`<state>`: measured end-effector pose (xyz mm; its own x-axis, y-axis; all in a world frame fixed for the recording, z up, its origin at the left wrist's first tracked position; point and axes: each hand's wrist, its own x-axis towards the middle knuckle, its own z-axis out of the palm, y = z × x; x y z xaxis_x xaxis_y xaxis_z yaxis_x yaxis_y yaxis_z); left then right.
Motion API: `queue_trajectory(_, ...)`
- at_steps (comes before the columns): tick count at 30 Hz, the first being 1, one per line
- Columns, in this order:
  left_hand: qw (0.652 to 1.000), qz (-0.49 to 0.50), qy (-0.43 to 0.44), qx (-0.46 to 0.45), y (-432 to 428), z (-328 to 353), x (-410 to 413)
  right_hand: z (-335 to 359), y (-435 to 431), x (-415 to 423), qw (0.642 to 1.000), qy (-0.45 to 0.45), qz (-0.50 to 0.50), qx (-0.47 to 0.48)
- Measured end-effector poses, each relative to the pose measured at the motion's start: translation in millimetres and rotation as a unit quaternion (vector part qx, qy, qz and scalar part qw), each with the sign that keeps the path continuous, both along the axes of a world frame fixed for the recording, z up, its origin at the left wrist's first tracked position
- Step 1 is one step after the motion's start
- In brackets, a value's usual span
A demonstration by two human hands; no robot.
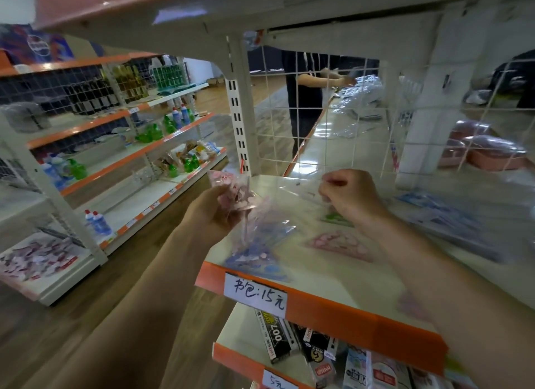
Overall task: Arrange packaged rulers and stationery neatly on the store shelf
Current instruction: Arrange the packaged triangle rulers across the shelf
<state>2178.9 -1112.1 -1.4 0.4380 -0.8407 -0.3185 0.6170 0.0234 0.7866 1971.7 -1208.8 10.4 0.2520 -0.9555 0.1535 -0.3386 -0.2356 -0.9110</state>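
While held over the shelf (362,316): two packets.
Left hand (214,213) grips pink ruler packet (231,186); right hand (351,199) pinches clear wrapper (298,187).

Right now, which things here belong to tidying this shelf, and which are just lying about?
Job: pink-patterned ruler packet in left hand; clear plastic packet pinched by right hand; blue ruler packet; pink triangular ruler packet.
Lying about: green spray bottles; black boxes below.

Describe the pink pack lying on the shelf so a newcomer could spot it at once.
Start at the shelf with the orange edge and handwritten label. The pink pack lies flat on it near the right hand, right of the blue pack. Unlike the other pink pack, in the left hand, nobody holds it.
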Motion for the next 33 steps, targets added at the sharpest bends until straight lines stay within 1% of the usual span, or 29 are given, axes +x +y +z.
queue_trajectory(2,0.999,-0.031,0.034,-0.006,-6.6,-3.2,-16.3,1.3,-0.2,-7.7,0.997,-0.07,-0.03,0.013)
queue_trajectory(3,0.998,-0.042,0.053,-0.007,-10.0,-5.1,-24.9,1.1,0.2,-12.0,0.993,-0.112,-0.028,0.036)
queue_trajectory(5,0.995,-0.067,0.069,-0.016,-12.1,-9.4,-39.0,0.1,5.2,-16.4,0.977,-0.19,0.006,0.099)
queue_trajectory(7,0.992,-0.095,0.078,-0.037,-11.9,-14.3,-53.4,-3.6,10.2,-22.2,0.97,-0.209,0.042,0.119)
queue_trajectory(10,0.985,-0.111,0.091,-0.091,-10.1,-23.1,-67.7,-12.7,15.9,-30.2,0.965,-0.227,0.075,0.11)
queue_trajectory(13,0.991,-0.084,0.026,-0.1,-7.7,-25.0,-77.6,-24.4,20.6,-33.0,0.968,-0.218,0.087,0.093)
queue_trajectory(16,0.988,-0.083,-0.048,-0.119,-4.1,-23.4,-82.0,-34.5,22.3,-34.6,0.967,-0.227,0.084,0.079)
queue_trajectory(18,0.986,-0.082,-0.08,-0.121,-1.7,-23.9,-83.5,-39.4,25.2,-35.6,0.976,-0.197,0.077,0.054)
queue_trajectory(21,0.984,-0.079,-0.1,-0.125,1.2,-23.7,-86.3,-47.0,30.4,-32.8,0.99,-0.126,0.055,0.003)
queue_trajectory(24,0.984,-0.07,-0.124,-0.109,3.4,-23.4,-87.5,-50.7,31.6,-31.5,0.996,-0.078,0.038,-0.034)
queue_trajectory(27,0.986,-0.053,-0.122,-0.096,3.0,-25.3,-88.0,-50.5,31.4,-32.5,0.996,-0.063,0.029,-0.047)
queue_trajectory(31,0.983,-0.04,-0.154,-0.096,5.1,-22.0,-91.3,-49.7,32.2,-31.7,0.997,-0.06,0.027,-0.051)
queue_trajectory(33,0.982,-0.042,-0.153,-0.098,6.3,-20.6,-92.8,-49.7,32.4,-31.1,0.996,-0.065,0.023,-0.052)
